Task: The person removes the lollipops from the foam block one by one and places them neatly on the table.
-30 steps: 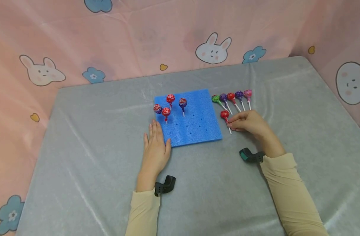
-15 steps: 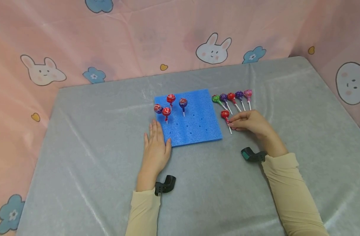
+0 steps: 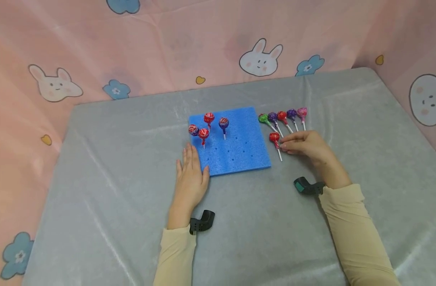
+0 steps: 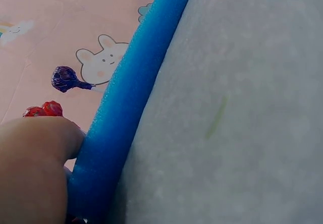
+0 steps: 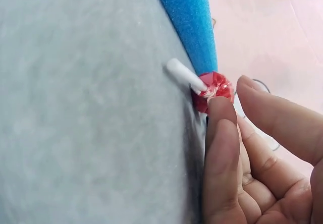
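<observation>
Sleeves: tan, the left sleeve (image 3: 176,254) and right sleeve (image 3: 359,234) both over the grey tabletop (image 3: 253,222).
Wrist cameras: black, a left wrist camera (image 3: 203,222) and a right wrist camera (image 3: 308,186), strapped just above the cuffs.
Left hand (image 3: 190,180): laid out with straight fingers along the left edge of the blue foam board (image 3: 243,161), thumb apart at its near left corner.
Right hand (image 3: 305,147): fingers loosely bent at the loose red lollipop (image 3: 275,139); the right wrist view shows a gap between one digit and the candy, so it looks unpinched. Whether another fingertip touches the wrapper I cannot tell.
Loose red lollipop: on the tabletop, just right of the board, head away, white stick toward the near side.
Board: flat, square, dotted with small dark holes; it holds four lollipops in its left and far part.
In the board: heads up, a front red lollipop (image 3: 203,134), a red-and-purple lollipop (image 3: 193,130) at the left edge, a purple lollipop (image 3: 223,123) and a rear red lollipop (image 3: 209,118).
Fanned row: right of the board, a green lollipop (image 3: 263,118), two purple, one red and a pink lollipop (image 3: 301,112).
Backdrop: pink cloth (image 3: 150,47) with rabbits and blue flowers.
</observation>
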A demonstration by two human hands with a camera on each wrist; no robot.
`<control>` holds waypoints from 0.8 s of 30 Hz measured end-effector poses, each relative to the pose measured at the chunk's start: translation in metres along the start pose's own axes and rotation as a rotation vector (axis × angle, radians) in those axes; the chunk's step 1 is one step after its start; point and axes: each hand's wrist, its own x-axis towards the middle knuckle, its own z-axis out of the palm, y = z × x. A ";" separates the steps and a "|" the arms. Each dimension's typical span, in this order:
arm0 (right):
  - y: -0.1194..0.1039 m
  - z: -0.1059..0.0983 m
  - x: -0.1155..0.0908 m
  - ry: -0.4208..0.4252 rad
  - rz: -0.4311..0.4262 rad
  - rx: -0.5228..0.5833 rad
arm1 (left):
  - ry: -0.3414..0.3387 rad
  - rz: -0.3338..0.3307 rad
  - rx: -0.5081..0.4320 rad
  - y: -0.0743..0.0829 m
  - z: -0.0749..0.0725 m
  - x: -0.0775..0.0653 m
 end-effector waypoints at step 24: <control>-0.050 0.054 0.020 -0.010 -0.162 -0.091 | 0.010 -0.002 -0.011 0.001 0.000 -0.001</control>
